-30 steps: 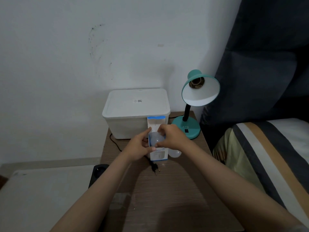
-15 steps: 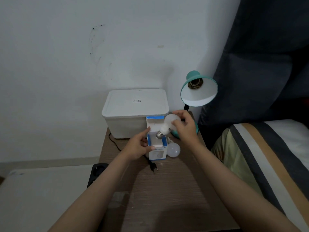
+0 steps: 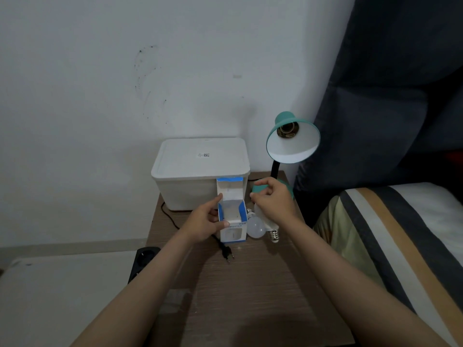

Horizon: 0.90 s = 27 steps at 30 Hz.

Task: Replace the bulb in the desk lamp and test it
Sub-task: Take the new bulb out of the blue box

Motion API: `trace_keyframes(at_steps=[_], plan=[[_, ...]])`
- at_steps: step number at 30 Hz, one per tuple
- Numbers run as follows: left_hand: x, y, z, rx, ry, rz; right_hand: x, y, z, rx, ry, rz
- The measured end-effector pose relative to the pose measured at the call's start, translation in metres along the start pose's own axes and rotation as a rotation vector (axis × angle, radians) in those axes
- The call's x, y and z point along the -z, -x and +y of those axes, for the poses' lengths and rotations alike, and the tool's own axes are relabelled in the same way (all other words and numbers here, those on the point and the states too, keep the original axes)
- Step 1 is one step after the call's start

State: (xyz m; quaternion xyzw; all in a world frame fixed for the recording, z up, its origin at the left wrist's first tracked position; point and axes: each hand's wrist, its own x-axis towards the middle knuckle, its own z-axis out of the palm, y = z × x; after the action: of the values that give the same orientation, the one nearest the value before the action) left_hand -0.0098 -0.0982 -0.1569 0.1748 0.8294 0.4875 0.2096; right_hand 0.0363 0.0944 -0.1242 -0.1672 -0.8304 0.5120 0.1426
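A teal desk lamp (image 3: 292,140) stands at the back right of the wooden bedside table (image 3: 250,296), its shade tilted toward me and its socket bare. My left hand (image 3: 206,220) holds an open blue-and-white bulb box (image 3: 231,217) upright on the table. Just right of the box, my right hand (image 3: 271,202) grips a white bulb (image 3: 269,227), screw base pointing down toward me. A second white bulb (image 3: 255,227) lies on the table between the box and that hand. The lamp's black plug (image 3: 228,256) lies unplugged in front of the box.
A white lidded storage box (image 3: 200,169) sits at the back of the table against the wall. A black power strip (image 3: 144,259) lies off the table's left edge. A bed with a striped cover (image 3: 400,241) borders the right side, with a dark headboard behind.
My right hand pulled the bulb up out of the box, then turned it over and lowered it to the right of the box. My left hand stayed on the box.
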Motion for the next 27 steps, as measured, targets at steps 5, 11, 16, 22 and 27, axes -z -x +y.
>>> trace_keyframes(at_steps=[5,11,16,22,27], plan=[[-0.003,0.005,-0.002,-0.045,-0.017,0.098,-0.001,-0.004,-0.005,0.077,0.1,-0.057],[-0.012,0.011,-0.007,-0.1,0.008,0.267,-0.007,-0.005,-0.007,0.16,0.272,-0.133],[-0.014,0.015,-0.01,-0.173,-0.051,0.319,-0.009,0.002,0.002,0.162,0.319,-0.155],[-0.016,0.013,-0.013,-0.19,-0.046,0.328,-0.013,0.016,0.011,0.173,0.395,-0.18],[-0.017,0.011,-0.015,-0.176,-0.042,0.34,-0.016,0.02,0.011,0.2,0.467,-0.166]])
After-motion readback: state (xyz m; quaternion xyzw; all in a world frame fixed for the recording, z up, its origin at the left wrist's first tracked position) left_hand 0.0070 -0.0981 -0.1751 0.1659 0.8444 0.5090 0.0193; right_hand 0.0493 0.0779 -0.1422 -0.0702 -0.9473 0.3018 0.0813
